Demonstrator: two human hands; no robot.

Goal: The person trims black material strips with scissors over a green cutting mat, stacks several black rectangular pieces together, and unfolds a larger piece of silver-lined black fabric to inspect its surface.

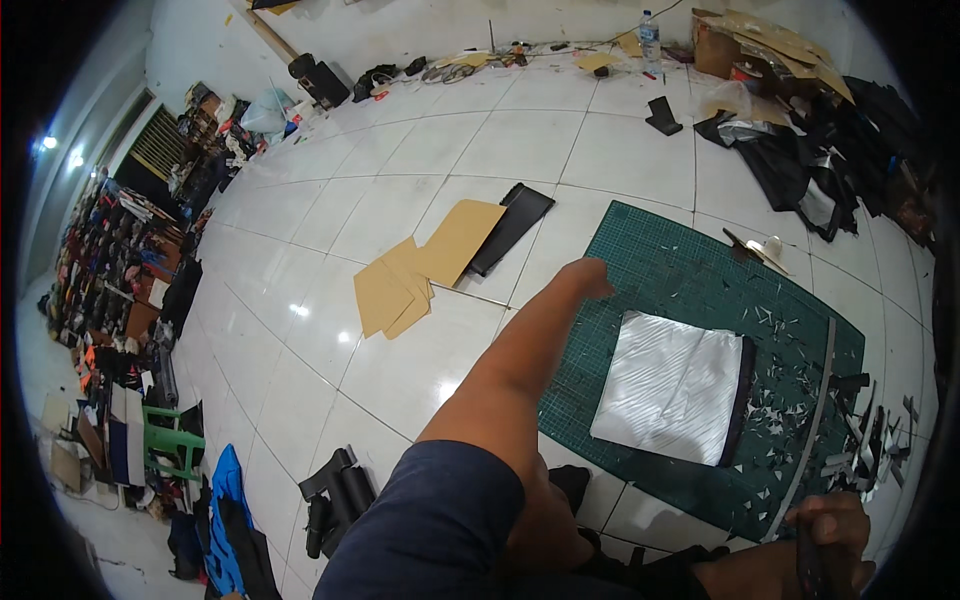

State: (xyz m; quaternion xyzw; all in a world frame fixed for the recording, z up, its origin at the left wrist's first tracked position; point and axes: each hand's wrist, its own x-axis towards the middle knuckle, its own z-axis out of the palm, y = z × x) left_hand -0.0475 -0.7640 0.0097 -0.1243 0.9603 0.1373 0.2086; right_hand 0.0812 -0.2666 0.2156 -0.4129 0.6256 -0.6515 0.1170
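Observation:
My left arm reaches across to the far left part of a green cutting mat (650, 250). At its end, my left hand (588, 276) is over the mat's edge, its fingers mostly hidden. At the lower right, my right hand (840, 528) is closed round a slim dark object (812, 562) whose kind I cannot make out. Between the hands, a silver sheet (668, 388) with a dark strip along its right side lies flat on the mat. A long metal ruler (815, 430) lies along the mat's right side, its near end close to my right hand.
Small offcuts (790, 420) litter the mat's right half. Tan card pieces (460, 240) and a black panel (515, 228) lie on the white tiles beyond. Black rolls (342, 492) are at the near left. Black sheet material (790, 180) is heaped at the far right, near a water bottle (649, 42).

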